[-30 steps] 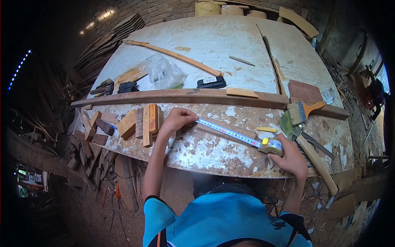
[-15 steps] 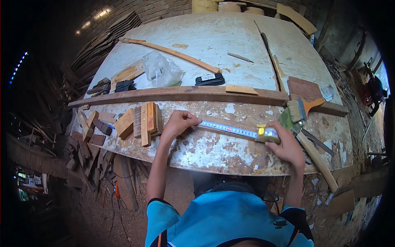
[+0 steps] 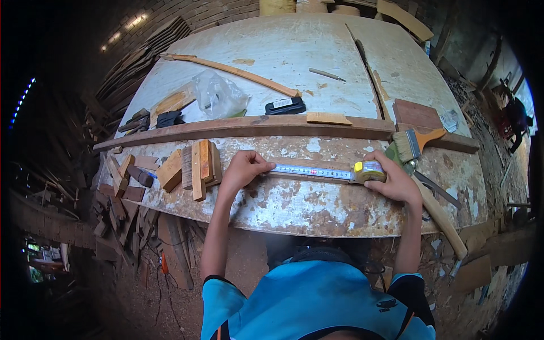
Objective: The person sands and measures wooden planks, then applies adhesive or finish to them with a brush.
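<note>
My right hand (image 3: 391, 180) is closed around the case of a tape measure (image 3: 369, 171), which has a yellow button. From it the pale blade (image 3: 314, 171) runs left across to my left hand (image 3: 249, 168), whose thumb and fingers pinch the blade's end. Under the blade lies a brown wooden strip (image 3: 306, 162), mostly covered by the tape. Left of my left hand stand several wood blocks, among them an upright light block (image 3: 198, 170). Just beyond my right hand is a wide brush (image 3: 409, 146) with an orange handle.
A long dark wooden beam (image 3: 255, 127) crosses the worn bench (image 3: 317, 218). Past it are a clear plastic bag (image 3: 218, 93), a black case (image 3: 285, 106), a curved wooden piece (image 3: 238, 73) and a thin pointed tool (image 3: 327, 74). A wooden handle (image 3: 442, 218) sticks out over the right front edge.
The tape now lies more level along the strip, and its case has shifted slightly up and back into sharper view. Both hands keep their grip on it.
</note>
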{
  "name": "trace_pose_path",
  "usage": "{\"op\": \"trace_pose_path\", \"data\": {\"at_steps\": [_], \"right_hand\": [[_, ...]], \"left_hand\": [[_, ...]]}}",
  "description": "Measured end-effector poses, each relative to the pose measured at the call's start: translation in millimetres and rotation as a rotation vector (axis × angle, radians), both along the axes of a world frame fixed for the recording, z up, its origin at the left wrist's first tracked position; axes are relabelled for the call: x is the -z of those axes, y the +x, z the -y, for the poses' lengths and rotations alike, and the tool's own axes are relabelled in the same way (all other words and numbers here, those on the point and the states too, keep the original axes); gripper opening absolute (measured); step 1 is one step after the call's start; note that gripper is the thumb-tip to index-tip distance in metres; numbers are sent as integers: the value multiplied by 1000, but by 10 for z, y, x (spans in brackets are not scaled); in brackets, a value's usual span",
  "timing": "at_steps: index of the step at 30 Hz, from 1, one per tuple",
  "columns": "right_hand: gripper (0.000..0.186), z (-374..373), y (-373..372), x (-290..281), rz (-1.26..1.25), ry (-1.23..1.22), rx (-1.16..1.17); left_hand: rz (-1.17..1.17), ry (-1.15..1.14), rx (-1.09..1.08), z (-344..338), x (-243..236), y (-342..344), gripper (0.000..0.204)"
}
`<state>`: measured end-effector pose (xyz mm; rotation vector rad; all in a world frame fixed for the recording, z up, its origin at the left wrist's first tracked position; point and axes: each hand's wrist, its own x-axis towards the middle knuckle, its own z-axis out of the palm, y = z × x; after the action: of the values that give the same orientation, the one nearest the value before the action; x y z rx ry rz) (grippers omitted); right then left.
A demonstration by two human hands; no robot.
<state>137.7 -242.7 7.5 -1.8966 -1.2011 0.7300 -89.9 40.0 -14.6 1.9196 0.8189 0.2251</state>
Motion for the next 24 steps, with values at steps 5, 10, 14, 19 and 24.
{"op": "trace_pose_path", "data": {"at_steps": [5, 10, 14, 19, 24], "right_hand": [[48, 0, 29, 49, 73, 66, -49], [40, -11, 60, 48, 160, 122, -111], [33, -25, 74, 73, -112, -45, -5], [36, -47, 134, 140, -120, 62, -32], [50, -85, 222, 127, -13, -11, -216]], "left_hand": [[-66, 96, 19, -27, -20, 38, 25], [-45, 135, 49, -22, 9, 54, 21], [144, 105, 54, -14, 66, 50, 18], [219, 312, 250, -22, 89, 9, 14], [195, 253, 253, 2, 81, -22, 12]]}}
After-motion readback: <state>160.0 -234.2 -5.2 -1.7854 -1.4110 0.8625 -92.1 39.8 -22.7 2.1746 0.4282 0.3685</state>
